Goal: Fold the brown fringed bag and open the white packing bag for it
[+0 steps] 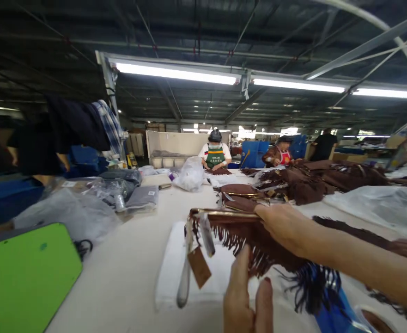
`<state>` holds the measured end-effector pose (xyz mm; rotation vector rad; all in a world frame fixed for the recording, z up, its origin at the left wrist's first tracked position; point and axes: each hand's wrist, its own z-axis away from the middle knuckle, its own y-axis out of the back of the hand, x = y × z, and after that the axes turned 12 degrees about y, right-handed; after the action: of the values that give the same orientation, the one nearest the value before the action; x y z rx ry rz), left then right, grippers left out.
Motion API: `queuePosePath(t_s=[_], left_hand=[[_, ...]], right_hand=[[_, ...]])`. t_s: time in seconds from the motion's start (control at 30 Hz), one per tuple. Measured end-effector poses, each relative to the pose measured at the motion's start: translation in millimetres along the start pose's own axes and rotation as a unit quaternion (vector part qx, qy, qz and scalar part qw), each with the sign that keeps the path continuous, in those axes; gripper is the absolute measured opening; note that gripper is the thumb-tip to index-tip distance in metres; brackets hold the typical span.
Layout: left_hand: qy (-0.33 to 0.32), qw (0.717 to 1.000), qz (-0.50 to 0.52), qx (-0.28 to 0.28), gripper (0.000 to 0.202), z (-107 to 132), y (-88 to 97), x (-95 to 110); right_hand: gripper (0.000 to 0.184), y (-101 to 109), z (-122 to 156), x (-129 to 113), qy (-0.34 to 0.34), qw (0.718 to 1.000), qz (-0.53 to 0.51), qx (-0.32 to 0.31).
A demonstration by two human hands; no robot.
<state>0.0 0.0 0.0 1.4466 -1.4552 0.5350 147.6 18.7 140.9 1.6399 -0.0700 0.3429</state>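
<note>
A brown fringed fabric piece with a gold zipper (229, 220) is held up above the table by my right hand (282, 225), whose fingers close around its zippered edge. From its left end hang a brown cardboard tag (199, 267) and narrow strips that look like clear plastic. My left hand (243, 296) is below the fringe, thumb and fingers apart, with nothing visible between them. Beneath the piece lies a folded white cloth or sheet (170, 277). More brown zippered pieces (239, 190) lie just beyond.
At left are a bright green board (30, 277), clear plastic bags (71, 212) and a grey packed item (142, 198). A heap of brown fabric (303, 182) covers the right side. A tape roll (374, 319) lies near front right. Co-workers (217, 155) work across the table (120, 259).
</note>
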Motion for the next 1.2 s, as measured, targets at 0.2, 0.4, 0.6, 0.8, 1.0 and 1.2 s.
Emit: queuePosePath(t_s=[0.2, 0.4, 0.6, 0.8, 1.0, 1.2], left_hand=[[-0.022, 0.873, -0.485, -0.047, 0.036, 4, 92.2, 24], [0.054, 0.78, -0.551, -0.293, 0.016, 13, 123.2, 7], [0.043, 0.743, -0.576, -0.339, 0.02, 15, 133.6, 3], [0.046, 0.713, -0.612, -0.338, 0.024, 11, 150.9, 0], [0.004, 0.72, -0.639, -0.27, 0.021, -12, 160.1, -3], [-0.093, 0.718, -0.677, -0.13, 0.03, -47, 166.9, 11]], right_hand=[[0.025, -26, 70, -84, 0.106, 0.988, -0.109, -0.029], [0.021, -60, 92, -105, 0.106, 0.969, -0.2, -0.1], [0.034, -96, 104, -92, 0.093, 0.937, -0.281, -0.184], [0.023, -80, 93, -88, 0.088, 0.958, -0.224, -0.156], [0.02, -53, 66, -72, 0.086, 0.978, -0.138, -0.128], [0.021, -39, 41, -56, 0.071, 0.995, -0.061, -0.025]])
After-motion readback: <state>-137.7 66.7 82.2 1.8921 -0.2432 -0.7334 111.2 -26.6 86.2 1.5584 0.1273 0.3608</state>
